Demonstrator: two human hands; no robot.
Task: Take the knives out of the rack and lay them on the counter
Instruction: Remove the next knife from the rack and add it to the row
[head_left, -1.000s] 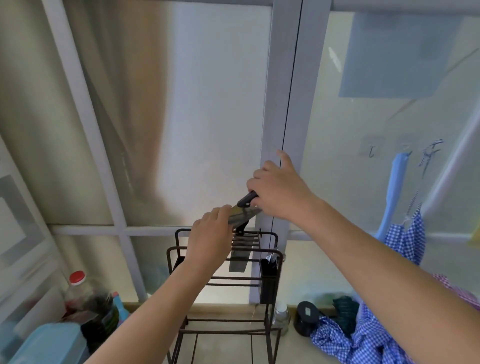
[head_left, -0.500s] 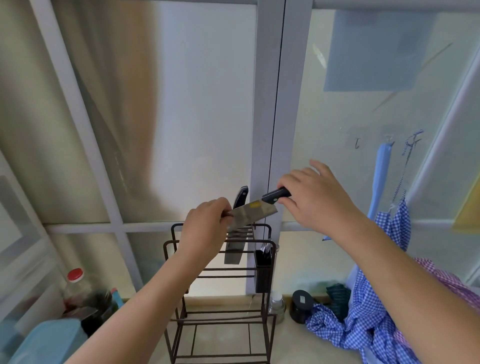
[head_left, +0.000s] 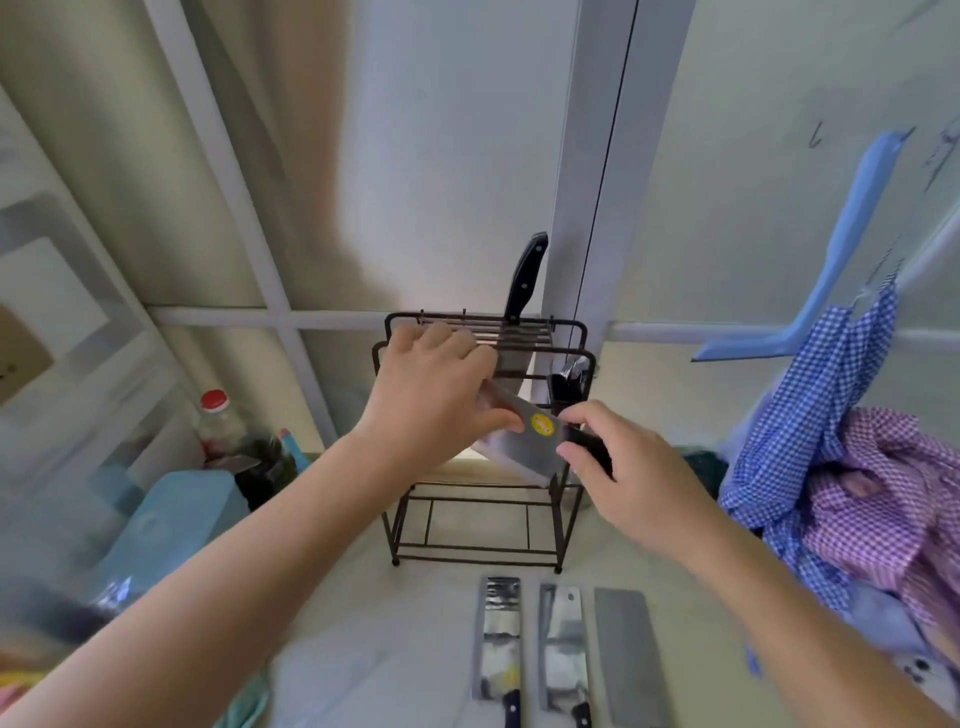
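Three cleavers (head_left: 563, 652) already lie side by side on the counter (head_left: 395, 639). A fourth cleaver (head_left: 524, 441) is in front of the rack (head_left: 480, 436): my left hand (head_left: 431, 400) pinches its blade, my right hand (head_left: 628, 473) grips its handle.

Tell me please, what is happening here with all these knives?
A person is emptying a black wire knife rack onto the counter. Both hands hold one cleaver in front of the rack: the left hand pinches the blade, the right hand grips the black handle. Three cleavers already lie side by side on the counter. One black-handled knife is left standing in the rack.
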